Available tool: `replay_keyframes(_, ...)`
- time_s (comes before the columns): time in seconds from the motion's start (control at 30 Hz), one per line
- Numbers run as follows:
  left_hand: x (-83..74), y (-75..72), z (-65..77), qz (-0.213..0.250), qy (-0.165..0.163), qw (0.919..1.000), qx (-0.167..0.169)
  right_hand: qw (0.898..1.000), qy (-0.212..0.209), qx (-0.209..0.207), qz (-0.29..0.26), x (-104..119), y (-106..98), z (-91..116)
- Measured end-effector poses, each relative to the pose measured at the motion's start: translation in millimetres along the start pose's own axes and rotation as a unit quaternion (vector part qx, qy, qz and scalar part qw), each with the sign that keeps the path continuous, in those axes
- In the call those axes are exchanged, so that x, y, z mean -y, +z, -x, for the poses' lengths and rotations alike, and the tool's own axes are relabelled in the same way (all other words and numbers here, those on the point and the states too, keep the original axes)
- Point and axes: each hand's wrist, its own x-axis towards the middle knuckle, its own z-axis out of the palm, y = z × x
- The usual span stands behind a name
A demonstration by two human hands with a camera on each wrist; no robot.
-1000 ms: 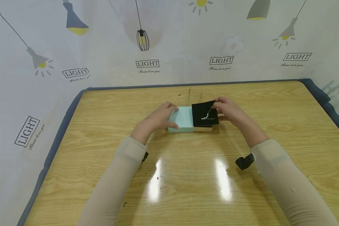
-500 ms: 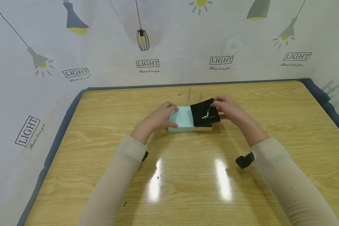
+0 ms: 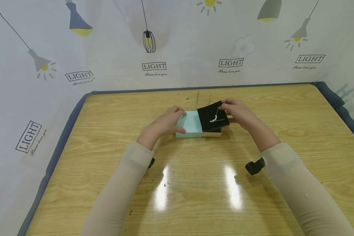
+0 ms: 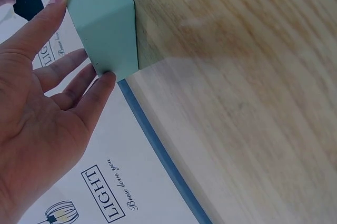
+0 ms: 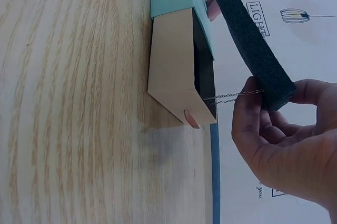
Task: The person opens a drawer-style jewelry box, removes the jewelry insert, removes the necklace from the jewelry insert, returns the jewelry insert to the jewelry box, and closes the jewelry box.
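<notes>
A mint-green jewelry box sleeve (image 3: 189,121) lies on the wooden table, its pale drawer (image 5: 171,58) slid partly out to the right. My left hand (image 3: 166,123) grips the sleeve's left end, thumb on the near side and fingers on the far side. Between thumb and fingers, my right hand (image 3: 238,112) pinches a black foam pad (image 3: 207,114) by its right edge. The pad is tilted and raised above the drawer. A silver chain necklace (image 3: 214,118) lies across its face, and thin chain strands (image 5: 231,98) stretch from beneath the pad to the drawer's dark inside.
The wooden table (image 3: 194,183) has a blue border (image 3: 153,90) along its back. A white cloth (image 3: 188,42) printed with lamps hangs behind it. A black wrist camera (image 3: 255,166) sits by the right cuff.
The foam pad has lifted higher and tilted, its right side rising and its left edge shifting over the sleeve. My right hand has risen slightly with it; the left has stayed on the sleeve.
</notes>
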Motion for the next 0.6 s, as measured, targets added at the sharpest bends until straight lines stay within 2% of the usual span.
replay_keyframes(0.4,-0.4,0.0,-0.7,-0.005,-0.002,1.0000,0.002,1.000,0.000,0.001,-0.003,5.5,-1.1,2.7)
replay_keyframes(0.6,-0.5,0.2,-0.6,-0.007,-0.001,1.0000,0.000,1.000,-0.018,-0.003,-0.014,3.5,-3.5,3.9)
